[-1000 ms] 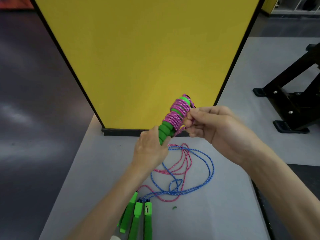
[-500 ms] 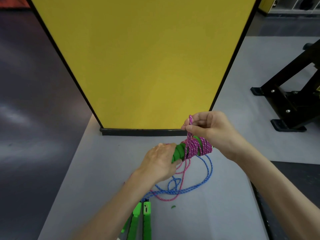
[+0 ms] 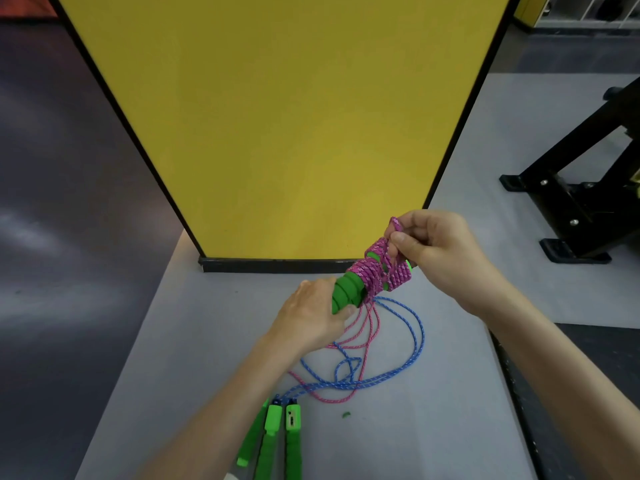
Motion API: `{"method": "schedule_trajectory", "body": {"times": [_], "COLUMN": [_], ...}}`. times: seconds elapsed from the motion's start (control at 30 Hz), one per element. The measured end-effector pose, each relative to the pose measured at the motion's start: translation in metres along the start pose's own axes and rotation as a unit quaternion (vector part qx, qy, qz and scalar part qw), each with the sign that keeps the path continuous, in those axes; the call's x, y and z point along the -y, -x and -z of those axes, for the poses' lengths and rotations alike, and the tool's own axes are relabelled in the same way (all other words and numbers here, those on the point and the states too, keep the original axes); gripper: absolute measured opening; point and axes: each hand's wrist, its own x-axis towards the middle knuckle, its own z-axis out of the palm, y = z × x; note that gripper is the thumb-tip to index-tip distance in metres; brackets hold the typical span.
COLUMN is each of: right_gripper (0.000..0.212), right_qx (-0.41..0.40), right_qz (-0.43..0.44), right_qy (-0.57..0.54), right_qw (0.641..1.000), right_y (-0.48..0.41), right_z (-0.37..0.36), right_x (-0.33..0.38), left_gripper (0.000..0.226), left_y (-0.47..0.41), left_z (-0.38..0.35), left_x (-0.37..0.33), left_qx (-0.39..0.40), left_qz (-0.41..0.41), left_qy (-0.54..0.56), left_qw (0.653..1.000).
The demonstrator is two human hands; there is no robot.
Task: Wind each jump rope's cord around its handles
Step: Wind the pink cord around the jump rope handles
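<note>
My left hand (image 3: 317,315) grips the bare lower end of a pair of green jump rope handles (image 3: 348,292), held slanted above the grey table (image 3: 180,341). Pink cord (image 3: 384,270) is wound thickly around their upper half. My right hand (image 3: 436,247) pinches a loop of that pink cord just above the bundle. Loose pink cord (image 3: 360,334) hangs down onto the table, tangled with a blue cord (image 3: 412,341). The blue rope's green handles (image 3: 280,441) lie side by side near the front edge.
A tall yellow panel (image 3: 284,116) with a black frame stands upright at the table's far edge. A black metal stand (image 3: 575,202) sits on the floor to the right. A tiny green scrap (image 3: 345,415) lies on the table.
The handle bundle swung down from upright to slanted and now sits a little higher and to the right. My right hand moved from the wound cord to pinching a loop above it.
</note>
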Motion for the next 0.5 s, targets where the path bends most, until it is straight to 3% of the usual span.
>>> {"method": "schedule_trajectory", "body": {"times": [0.1, 0.23, 0.5], "right_gripper": [0.014, 0.009, 0.012], "right_qx": [0.015, 0.055, 0.040], "right_qz": [0.018, 0.030, -0.066], "right_qy": [-0.014, -0.007, -0.035], "right_qw": [1.000, 0.998, 0.996], "right_y": [-0.001, 0.003, -0.005], "right_z": [0.002, -0.005, -0.007], "right_x": [0.003, 0.003, -0.022], "left_gripper": [0.019, 0.022, 0.030], "left_y": [0.000, 0.005, 0.016], "left_z": [0.003, -0.003, -0.006], "left_x": [-0.001, -0.007, -0.017], "left_qx": [0.004, 0.023, 0.062], "left_qz": [0.002, -0.016, -0.134], "left_qy": [0.034, -0.053, -0.156], "left_qw": [0.999, 0.998, 0.977]}}
